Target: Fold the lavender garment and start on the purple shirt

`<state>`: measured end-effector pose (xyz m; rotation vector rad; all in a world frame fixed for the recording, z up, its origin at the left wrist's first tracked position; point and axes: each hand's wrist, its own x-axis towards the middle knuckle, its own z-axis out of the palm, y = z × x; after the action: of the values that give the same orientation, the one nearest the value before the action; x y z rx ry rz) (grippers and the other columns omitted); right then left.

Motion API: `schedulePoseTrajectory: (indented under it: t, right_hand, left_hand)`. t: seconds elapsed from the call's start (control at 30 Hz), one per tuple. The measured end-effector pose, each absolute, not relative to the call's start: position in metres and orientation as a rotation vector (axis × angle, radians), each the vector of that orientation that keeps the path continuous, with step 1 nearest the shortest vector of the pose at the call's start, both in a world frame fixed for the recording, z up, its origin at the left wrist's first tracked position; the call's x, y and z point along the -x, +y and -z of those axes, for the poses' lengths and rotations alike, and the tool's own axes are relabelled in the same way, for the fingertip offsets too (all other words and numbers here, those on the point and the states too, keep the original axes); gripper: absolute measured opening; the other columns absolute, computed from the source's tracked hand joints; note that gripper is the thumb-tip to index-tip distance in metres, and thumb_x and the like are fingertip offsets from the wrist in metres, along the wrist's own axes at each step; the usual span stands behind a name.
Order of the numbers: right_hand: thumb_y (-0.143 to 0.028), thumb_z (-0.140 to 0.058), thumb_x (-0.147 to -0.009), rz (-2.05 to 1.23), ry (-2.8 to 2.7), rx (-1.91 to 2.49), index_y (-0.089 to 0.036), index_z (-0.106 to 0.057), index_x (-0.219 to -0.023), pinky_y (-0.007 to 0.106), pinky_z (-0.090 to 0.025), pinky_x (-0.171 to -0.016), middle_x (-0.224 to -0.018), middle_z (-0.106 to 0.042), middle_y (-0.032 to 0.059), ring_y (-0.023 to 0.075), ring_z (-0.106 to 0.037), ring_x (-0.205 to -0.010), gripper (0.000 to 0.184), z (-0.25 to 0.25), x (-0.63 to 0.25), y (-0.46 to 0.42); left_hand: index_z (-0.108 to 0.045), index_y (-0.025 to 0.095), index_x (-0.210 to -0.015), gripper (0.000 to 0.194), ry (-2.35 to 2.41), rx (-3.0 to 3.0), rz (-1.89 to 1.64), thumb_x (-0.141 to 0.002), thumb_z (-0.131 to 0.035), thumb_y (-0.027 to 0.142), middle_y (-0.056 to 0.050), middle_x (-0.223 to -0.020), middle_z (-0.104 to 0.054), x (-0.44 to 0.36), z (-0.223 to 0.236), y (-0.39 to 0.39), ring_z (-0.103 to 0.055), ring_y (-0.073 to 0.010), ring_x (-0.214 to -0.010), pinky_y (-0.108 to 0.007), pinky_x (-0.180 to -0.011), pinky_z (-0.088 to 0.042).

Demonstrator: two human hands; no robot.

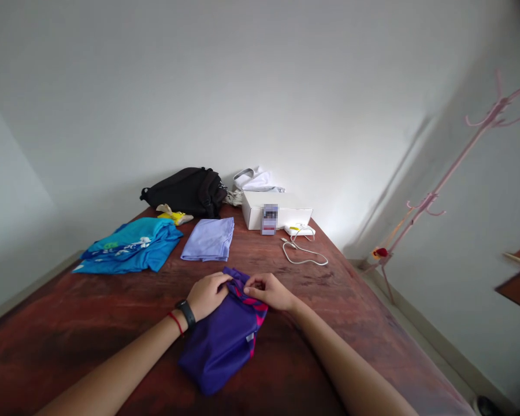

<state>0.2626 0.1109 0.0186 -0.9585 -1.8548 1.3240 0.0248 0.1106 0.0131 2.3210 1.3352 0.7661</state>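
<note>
A purple garment [225,341] with pink-red striped trim lies partly folded on the dark red wooden table [329,346]. My left hand [208,296], with a black watch and a red string at the wrist, grips its far left edge between thumb and fingers. At the bunched striped part, my right hand [271,290] pinches the cloth with curled fingers. Just beyond the hands rests a folded light-blue cloth [208,240]. To its left spreads a bright blue garment [132,245] with a floral print.
A black backpack [186,190] leans at the back, near a yellow item [173,217]. A white box [277,208] stands beside a white fabric item [257,179]. In front are a white device [300,230] and a cable [305,257]. A pink coat stand [450,167] is at right.
</note>
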Motion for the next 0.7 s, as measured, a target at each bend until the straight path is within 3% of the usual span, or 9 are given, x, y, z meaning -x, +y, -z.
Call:
schedulePoseTrajectory:
  t: [0.23, 0.53, 0.7]
  right_hand:
    - [-0.041, -0.068, -0.087, -1.058, -2.014, 1.080, -0.015, -0.071, -0.081, 0.024, -0.039, -0.061, -0.073, -0.065, 0.0018, 0.0134, -0.052, -0.066, 0.027, -0.013, -0.263, 0.114]
    - [-0.052, -0.075, -0.081, -1.283, -2.047, 1.022, -0.015, -0.069, -0.083, 0.023, -0.036, -0.058, -0.068, -0.059, -0.0016, 0.0113, -0.048, -0.062, 0.037, -0.024, -0.270, 0.111]
    - [-0.055, -0.074, -0.082, -1.191, -2.078, 1.030, -0.015, -0.068, -0.082, 0.023, -0.034, -0.056, -0.067, -0.056, -0.0026, 0.0107, -0.045, -0.061, 0.040, -0.021, -0.269, 0.112]
  left_hand:
    - [-0.076, 0.022, -0.104, 0.027, 1.252, -2.256, -0.747, -0.089, -0.053, 0.021, -0.005, -0.103, -0.077, -0.015, -0.015, 0.117, -0.070, -0.0216, -0.091, -0.028, -0.080, -0.049]
    - [-0.075, 0.022, -0.104, 0.026, 1.326, -2.257, -0.770, -0.090, -0.053, 0.020, -0.005, -0.102, -0.077, -0.017, -0.018, 0.112, -0.071, -0.0217, -0.093, -0.028, -0.080, -0.049]
    - [-0.073, 0.023, -0.108, 0.029, 1.253, -2.265, -0.801, -0.088, -0.053, 0.017, -0.004, -0.106, -0.076, -0.018, -0.020, 0.108, -0.069, -0.0225, -0.098, -0.031, -0.087, -0.050]
